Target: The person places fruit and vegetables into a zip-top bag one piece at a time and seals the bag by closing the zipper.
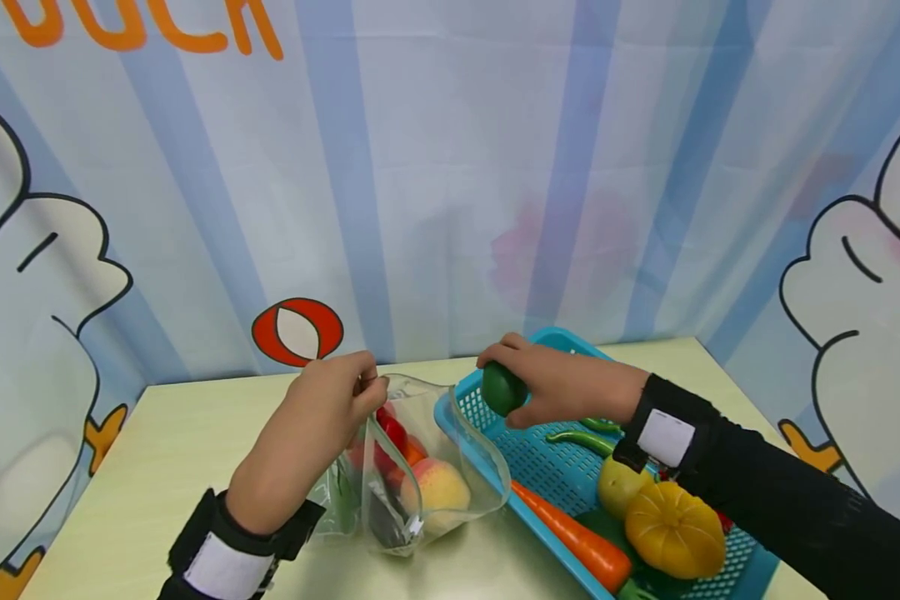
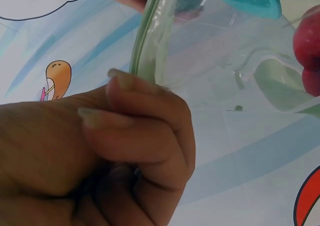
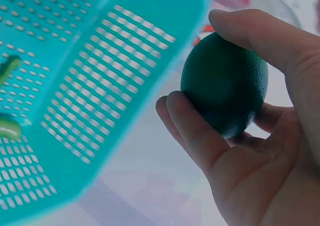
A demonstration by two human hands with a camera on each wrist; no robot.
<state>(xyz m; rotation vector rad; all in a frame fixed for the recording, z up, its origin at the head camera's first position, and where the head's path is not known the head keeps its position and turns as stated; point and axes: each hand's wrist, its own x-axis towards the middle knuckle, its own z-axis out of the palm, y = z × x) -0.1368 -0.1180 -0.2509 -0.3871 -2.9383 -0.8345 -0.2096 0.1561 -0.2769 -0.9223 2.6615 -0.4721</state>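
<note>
Left hand (image 1: 330,400): pinching the bag's (image 1: 450,429) rim
Right hand (image 1: 551,379): gripping the green fruit (image 1: 504,389) near the basket (image 1: 536,454)
Bag: best kept wide-mouthed, green fruit lowered gently (peach (image 1: 438,497) inside)

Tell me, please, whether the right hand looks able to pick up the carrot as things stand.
Probably not yet: the right hand holds a dark green item and would likely need to release it first, though the carrot lies largely uncovered in the blue basket.
</note>
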